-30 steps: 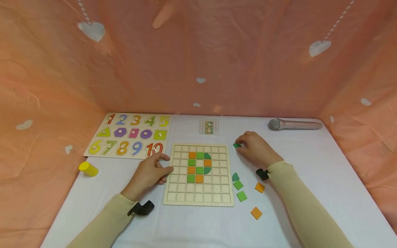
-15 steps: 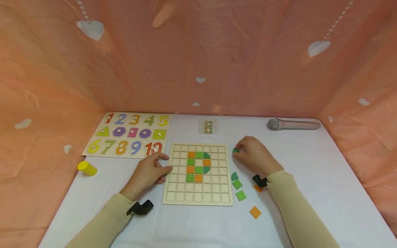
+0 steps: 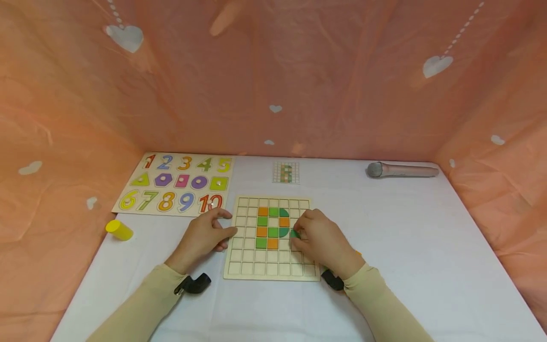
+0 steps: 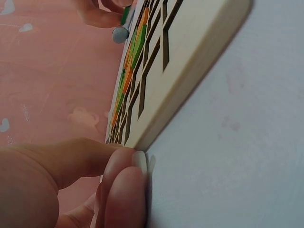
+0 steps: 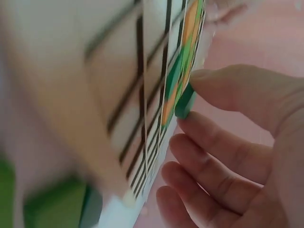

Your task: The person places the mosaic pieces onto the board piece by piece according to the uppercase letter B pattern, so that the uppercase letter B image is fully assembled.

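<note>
A wooden grid board [image 3: 252, 269] lies flat on the white table, with green and orange tiles [image 3: 272, 232] set in its middle cells. My right hand [image 3: 322, 238] is over the board's right side. Between thumb and index finger it pinches a dark green tile [image 5: 186, 101], edge-on in the right wrist view and partly covered by the fingers. My left hand [image 3: 205, 236] rests at the board's left edge, thumb and fingertips touching the rim without gripping it. Loose green tiles [image 5: 57, 204] look blurred beside the board; in the head view my right hand and wrist mostly cover them.
A number-and-shape puzzle board [image 3: 171, 185] lies at the back left, with a yellow cylinder [image 3: 119, 230] in front of it. Behind the grid board is a small pattern card [image 3: 286, 172]. A microphone [image 3: 401, 170] lies at the back right. Peach curtains [image 3: 273, 71] enclose the table.
My right hand has carried the dark green tile leftward and nearer to me, from beside the board to over its right columns. The left hand has stayed at the board's left edge.
</note>
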{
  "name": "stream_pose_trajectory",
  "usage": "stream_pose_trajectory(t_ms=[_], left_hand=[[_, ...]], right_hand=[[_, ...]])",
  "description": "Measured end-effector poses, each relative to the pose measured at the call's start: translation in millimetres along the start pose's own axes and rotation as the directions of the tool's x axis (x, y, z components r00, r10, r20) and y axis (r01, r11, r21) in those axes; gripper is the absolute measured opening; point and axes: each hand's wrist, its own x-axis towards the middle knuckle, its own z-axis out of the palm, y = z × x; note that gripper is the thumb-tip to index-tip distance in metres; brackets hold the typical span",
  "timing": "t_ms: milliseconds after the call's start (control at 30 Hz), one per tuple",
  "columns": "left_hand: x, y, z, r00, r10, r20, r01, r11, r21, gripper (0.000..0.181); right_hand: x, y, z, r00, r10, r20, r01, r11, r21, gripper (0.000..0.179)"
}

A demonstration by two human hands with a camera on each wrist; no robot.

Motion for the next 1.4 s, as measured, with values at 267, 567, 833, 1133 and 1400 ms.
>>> stream_pose_trajectory(t_ms=[267,567,833,1133,1400], left_hand=[[0.1,0.0,0.8,1.000,-0.007,0.001,0.007,1.000,-0.007,0.043],[-0.1,0.5,-0.6,1.000,-0.003,0.007,0.003,1.000,-0.003,0.042],[0.1,0.3,-0.8,1.000,-0.002,0.007,0.002,1.000,-0.011,0.042],[0.0,1.3,-1.4,1.000,-0.003,0.003,0.003,1.000,-0.003,0.041],[-0.5,1.4,-0.6,1.000,-0.005,0.003,0.005,1.000,-0.007,0.041]], right_hand=[[-2.6,-13.0,13.4,0.997,-0.082,-0.010,0.081,0.996,-0.030,0.020],[-3.3,-16.0,18.9,0.994,-0.106,-0.031,0.105,0.994,-0.032,0.021],[-3.8,-16.3,17.2,0.994,-0.101,-0.028,0.101,0.994,-0.030,0.015],[-4.5,-16.6,15.4,0.996,-0.092,-0.005,0.092,0.996,-0.005,0.011],[-6.3,-15.4,11.1,0.998,-0.063,0.028,0.063,0.998,0.012,0.011]])
